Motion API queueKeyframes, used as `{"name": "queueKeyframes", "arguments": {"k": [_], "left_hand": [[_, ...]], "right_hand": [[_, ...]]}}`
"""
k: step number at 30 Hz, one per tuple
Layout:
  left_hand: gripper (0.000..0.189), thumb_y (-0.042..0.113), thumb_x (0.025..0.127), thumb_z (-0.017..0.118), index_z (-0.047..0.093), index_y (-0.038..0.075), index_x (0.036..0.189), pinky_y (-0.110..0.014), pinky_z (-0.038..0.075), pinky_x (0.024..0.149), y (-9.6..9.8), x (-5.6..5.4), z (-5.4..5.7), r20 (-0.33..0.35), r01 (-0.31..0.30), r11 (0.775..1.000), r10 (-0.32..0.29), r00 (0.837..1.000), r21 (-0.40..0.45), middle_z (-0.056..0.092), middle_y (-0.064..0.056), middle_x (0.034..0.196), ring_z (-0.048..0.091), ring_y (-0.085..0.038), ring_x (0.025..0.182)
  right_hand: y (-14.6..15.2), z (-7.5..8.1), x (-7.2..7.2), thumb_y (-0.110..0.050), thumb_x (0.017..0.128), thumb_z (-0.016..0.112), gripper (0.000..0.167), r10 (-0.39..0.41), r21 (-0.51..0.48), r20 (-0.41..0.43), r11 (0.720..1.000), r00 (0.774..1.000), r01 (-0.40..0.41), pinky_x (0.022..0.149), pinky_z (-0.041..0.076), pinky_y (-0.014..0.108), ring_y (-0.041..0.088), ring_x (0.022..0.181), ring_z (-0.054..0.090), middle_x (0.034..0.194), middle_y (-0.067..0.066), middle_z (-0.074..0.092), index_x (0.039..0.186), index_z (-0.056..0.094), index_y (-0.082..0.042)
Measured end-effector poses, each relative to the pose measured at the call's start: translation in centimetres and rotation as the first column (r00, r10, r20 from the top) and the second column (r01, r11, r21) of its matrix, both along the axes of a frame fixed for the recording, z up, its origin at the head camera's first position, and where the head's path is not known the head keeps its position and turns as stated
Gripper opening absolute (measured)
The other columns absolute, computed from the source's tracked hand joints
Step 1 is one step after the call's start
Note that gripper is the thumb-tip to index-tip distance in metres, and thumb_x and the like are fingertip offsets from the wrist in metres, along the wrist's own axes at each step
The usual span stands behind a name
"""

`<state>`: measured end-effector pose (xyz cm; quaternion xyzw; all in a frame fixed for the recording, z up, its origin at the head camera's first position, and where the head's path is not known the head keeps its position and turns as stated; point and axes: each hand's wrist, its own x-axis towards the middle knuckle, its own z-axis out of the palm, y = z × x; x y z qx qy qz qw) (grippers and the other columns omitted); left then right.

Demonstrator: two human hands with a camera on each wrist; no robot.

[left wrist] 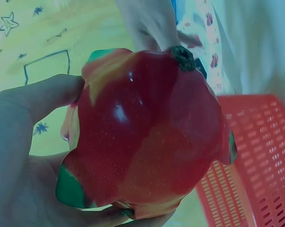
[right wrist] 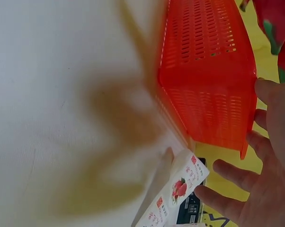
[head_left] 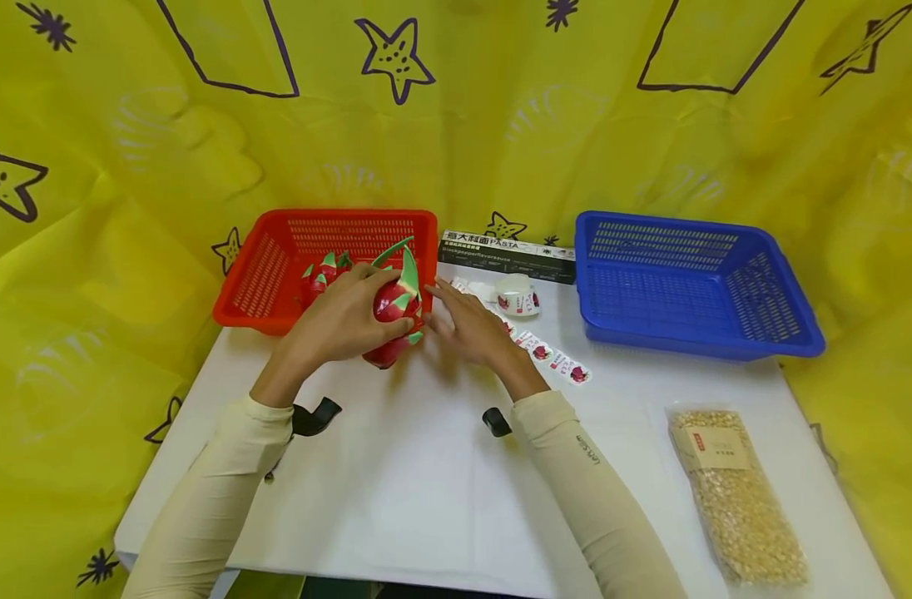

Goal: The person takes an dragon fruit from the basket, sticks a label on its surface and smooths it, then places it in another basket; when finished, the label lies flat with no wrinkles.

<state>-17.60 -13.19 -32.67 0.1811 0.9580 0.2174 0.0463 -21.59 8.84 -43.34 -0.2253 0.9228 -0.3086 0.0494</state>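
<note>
My left hand (head_left: 339, 316) grips a red dragon fruit (head_left: 391, 302) with green-tipped scales, raised at the near right corner of the red basket (head_left: 239, 309). In the left wrist view its smooth red skin and dark stem end face the camera, with thumb and fingers curled round the sides. Just right of the fruit is my right hand (head_left: 471, 327), its fingers spread and holding nothing. The right wrist view shows those fingertips close to the basket's rim; whether they touch it I cannot tell. More dragon fruits (head_left: 324, 277) lie inside the red basket, partly hidden by my left hand.
A strip of dragon-fruit stickers (head_left: 553, 358) runs from a sticker roll (head_left: 517, 295) beside my right hand. Behind stands a dark pasta box (head_left: 508, 256). To the right are a blue basket (head_left: 699, 341) and a bag of pale yellow grains (head_left: 741, 499).
</note>
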Motion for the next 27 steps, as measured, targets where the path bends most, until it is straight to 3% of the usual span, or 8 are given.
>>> {"name": "queueKeyframes", "arguments": {"k": [9, 15, 21, 27], "left_hand": [[0.078, 0.043, 0.088, 0.083, 0.054, 0.008, 0.153, -0.050, 0.063, 0.087, 0.1, 4.0, -0.4, 0.031, 0.026, 0.999, -0.027, 0.999, 0.038, 0.054, -0.019, 0.144, 0.059, -0.034, 0.121], [0.077, 0.044, 0.086, 0.085, 0.058, 0.012, 0.151, -0.045, 0.063, 0.083, 0.4, 6.5, -1.9, 0.044, 0.060, 0.997, -0.061, 0.997, 0.042, 0.057, -0.017, 0.141, 0.060, -0.032, 0.120], [0.081, 0.043, 0.085, 0.087, 0.055, 0.014, 0.155, -0.042, 0.063, 0.084, 1.2, 7.8, -4.0, 0.062, 0.113, 0.992, -0.116, 0.991, 0.057, 0.056, -0.018, 0.146, 0.060, -0.032, 0.120], [0.072, 0.040, 0.084, 0.088, 0.062, 0.014, 0.146, -0.039, 0.062, 0.080, 2.1, 8.4, -6.0, 0.089, 0.110, 0.993, -0.113, 0.990, 0.042, 0.056, -0.016, 0.145, 0.058, -0.028, 0.119]], "right_hand": [[0.6, 0.3, -0.5, -0.042, 0.113, 0.047, 0.057, 0.026, 0.019, 0.031, 0.999, 0.999, -0.027, 0.124, 0.035, 0.057, 0.034, 0.157, 0.034, 0.176, -0.002, 0.025, 0.166, 0.038, -0.025], [0.8, 0.6, -0.5, -0.040, 0.114, 0.044, 0.055, 0.051, 0.030, 0.046, 0.998, 0.998, -0.053, 0.123, 0.034, 0.060, 0.035, 0.158, 0.033, 0.177, -0.004, 0.023, 0.167, 0.036, -0.026], [0.9, 0.7, -0.7, -0.034, 0.115, 0.042, 0.052, 0.070, 0.049, 0.027, 0.996, 0.997, -0.071, 0.122, 0.035, 0.062, 0.039, 0.156, 0.036, 0.176, -0.002, 0.024, 0.166, 0.037, -0.025], [1.0, 0.6, -0.9, -0.029, 0.115, 0.041, 0.052, 0.094, 0.052, 0.020, 0.994, 0.995, -0.095, 0.126, 0.030, 0.058, 0.035, 0.158, 0.033, 0.176, -0.001, 0.024, 0.167, 0.037, -0.023]]}}
